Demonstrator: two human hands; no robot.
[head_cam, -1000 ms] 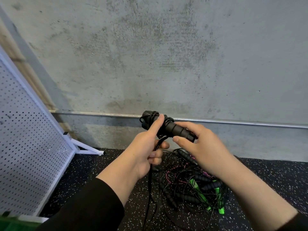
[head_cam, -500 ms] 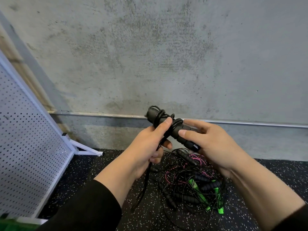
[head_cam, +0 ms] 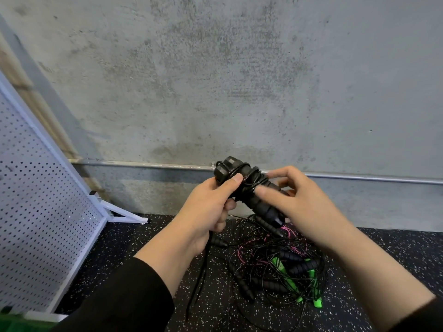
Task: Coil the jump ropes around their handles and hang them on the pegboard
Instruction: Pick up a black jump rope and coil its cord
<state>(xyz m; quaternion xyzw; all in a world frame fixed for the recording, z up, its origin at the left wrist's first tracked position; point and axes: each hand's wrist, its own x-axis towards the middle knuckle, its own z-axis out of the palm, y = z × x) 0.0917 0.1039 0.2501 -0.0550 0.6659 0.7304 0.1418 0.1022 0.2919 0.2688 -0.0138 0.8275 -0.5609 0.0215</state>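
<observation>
Both hands, left hand (head_cam: 211,207) and right hand (head_cam: 299,204), grip the black handles (head_cam: 249,188) wound with rope; loose ropes (head_cam: 275,264) lie heaped on the floor (head_cam: 143,236).

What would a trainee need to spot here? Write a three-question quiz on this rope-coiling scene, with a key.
1. True or false: both hands are on the black handles.
2. Where is the pegboard? A) hung on the wall behind the hands B) leaning at the left C) flat on the floor
3. Fill in: below the hands, a tangled rope pile lies on the ____.

Key:
1. True: the left hand grips the top end, and the right hand holds the lower part.
2. B
3. floor
</observation>
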